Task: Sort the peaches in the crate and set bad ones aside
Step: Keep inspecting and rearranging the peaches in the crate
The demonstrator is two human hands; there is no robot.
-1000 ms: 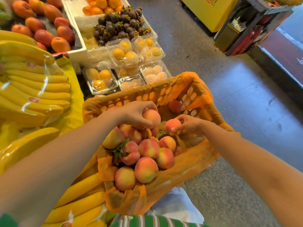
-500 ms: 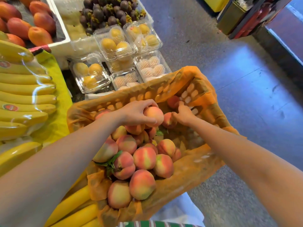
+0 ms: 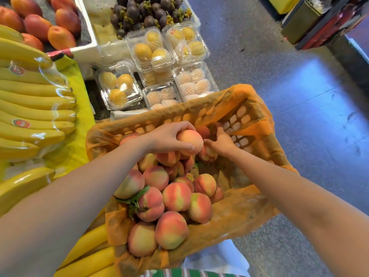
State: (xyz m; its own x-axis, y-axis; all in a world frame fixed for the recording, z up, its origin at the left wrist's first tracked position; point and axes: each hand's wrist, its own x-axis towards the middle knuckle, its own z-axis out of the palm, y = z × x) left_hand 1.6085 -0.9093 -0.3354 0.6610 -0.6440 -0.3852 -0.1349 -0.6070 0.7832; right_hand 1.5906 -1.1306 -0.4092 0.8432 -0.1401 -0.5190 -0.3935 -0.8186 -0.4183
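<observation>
An orange plastic crate point(image 3: 242, 113) lined with orange paper holds a pile of pink-yellow peaches point(image 3: 176, 198), heaped at its near left. My left hand point(image 3: 167, 136) grips one peach point(image 3: 190, 141) from above, lifted over the pile near the crate's far side. Just to its right, my right hand point(image 3: 222, 140) is low in the far right corner with its thumb over a smaller peach point(image 3: 208, 154). Its fingertips point at the crate wall and are partly hidden.
Wrapped bananas point(image 3: 36, 96) lie on a yellow cloth to the left. Clear boxes of yellow fruit point(image 3: 151, 50) stand beyond the crate, with mangosteens point(image 3: 143, 11) and mangoes point(image 3: 60, 37) behind. Grey floor point(image 3: 299, 100) lies to the right, and a white bag point(image 3: 219, 258) sits under the crate's near edge.
My right hand has carried its peach forward and down into the crate's far right corner. My left hand still holds its peach in about the same spot.
</observation>
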